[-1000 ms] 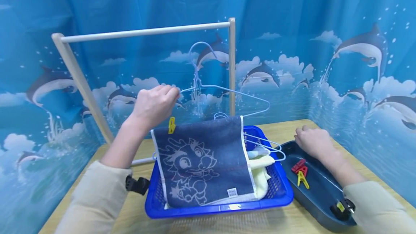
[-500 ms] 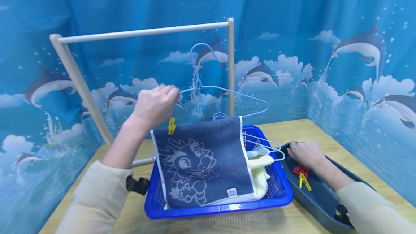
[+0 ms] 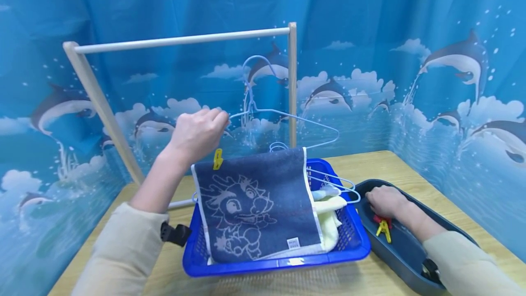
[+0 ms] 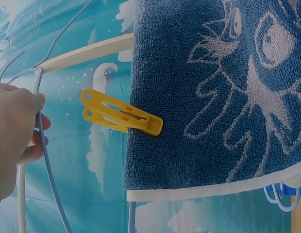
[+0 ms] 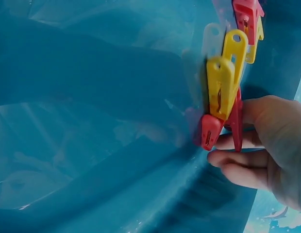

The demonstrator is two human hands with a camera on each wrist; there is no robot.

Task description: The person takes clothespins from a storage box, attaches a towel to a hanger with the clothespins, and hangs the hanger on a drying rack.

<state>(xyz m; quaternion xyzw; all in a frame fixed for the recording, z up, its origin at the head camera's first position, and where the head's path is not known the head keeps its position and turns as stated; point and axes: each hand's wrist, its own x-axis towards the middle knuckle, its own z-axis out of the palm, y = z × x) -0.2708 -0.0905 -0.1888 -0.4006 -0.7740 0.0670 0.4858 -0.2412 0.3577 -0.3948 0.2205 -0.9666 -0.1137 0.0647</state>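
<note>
My left hand [image 3: 199, 134] grips one shoulder of a light blue wire clothes hanger [image 3: 296, 117], its hook pointing up. Over the hanger's lower bar drapes a dark blue towel [image 3: 283, 195] with a white-outlined cartoon dragon. A yellow clothespin [image 4: 124, 114] is clipped on the towel's top edge, near its left corner. My right hand [image 3: 386, 201] is down in a dark oblong tray [image 3: 411, 248]. Its fingers pinch a red clothespin [image 5: 211, 132] that lies against a yellow clothespin [image 5: 221, 87]. The thumb is partly hidden in the right wrist view.
A blue plastic basket [image 3: 312, 265] stands under the towel, holding pale yellow cloth [image 3: 329, 232] and more wire hangers [image 3: 352, 191]. Behind it rises a wooden drying rack [image 3: 292, 86] with a white top bar [image 3: 181, 41]. A dolphin-print curtain [image 3: 349, 8] surrounds the table.
My right hand has come down into the tray, left and nearer, over the clothespins, and now covers most of the red one. The left hand, hanger and towel have stayed almost still.
</note>
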